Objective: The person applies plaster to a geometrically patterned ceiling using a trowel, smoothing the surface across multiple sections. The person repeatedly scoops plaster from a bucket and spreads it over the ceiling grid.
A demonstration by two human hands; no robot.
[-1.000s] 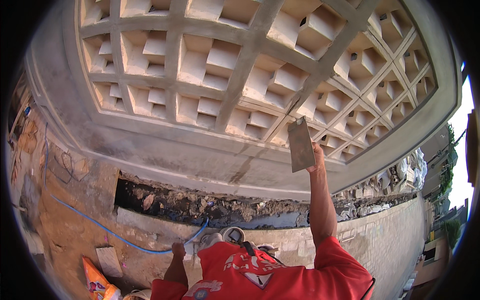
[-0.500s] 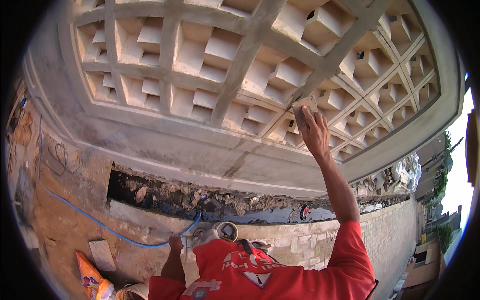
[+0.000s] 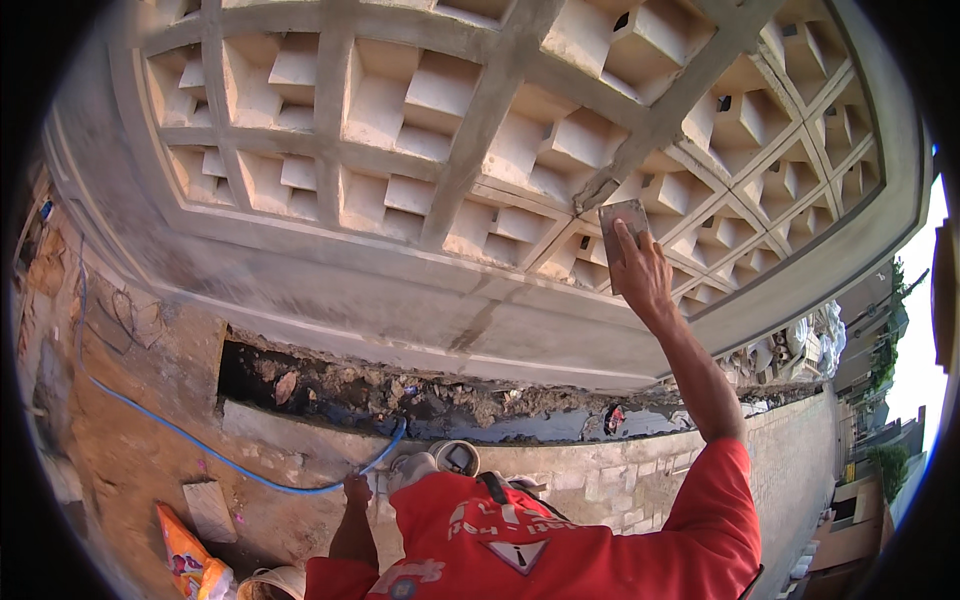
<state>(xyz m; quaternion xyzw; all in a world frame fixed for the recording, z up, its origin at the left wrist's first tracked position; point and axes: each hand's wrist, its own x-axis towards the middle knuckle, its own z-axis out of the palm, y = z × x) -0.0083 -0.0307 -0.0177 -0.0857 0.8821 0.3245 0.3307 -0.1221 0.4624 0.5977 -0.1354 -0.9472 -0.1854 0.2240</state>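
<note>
My right hand grips a flat, mortar-stained rectangular trowel, with fingers spread over it, at a joint of the pale concrete lattice of square recesses. A strip of darker grey mortar runs diagonally up from the blade along the lattice. Low at the left, my left hand hangs beside a blue hose, its fingers curled; what they hold, if anything, is too small to make out.
Below the lattice wall runs an open drain with dark water and rubble. A bucket, an orange sack, another bucket and a loose slab lie on the ground. A paved lane stretches right.
My right hand has risen from its position a second ago and turned the trowel toward the lattice, then shifted slightly down and right along the joint. My left hand stays low.
</note>
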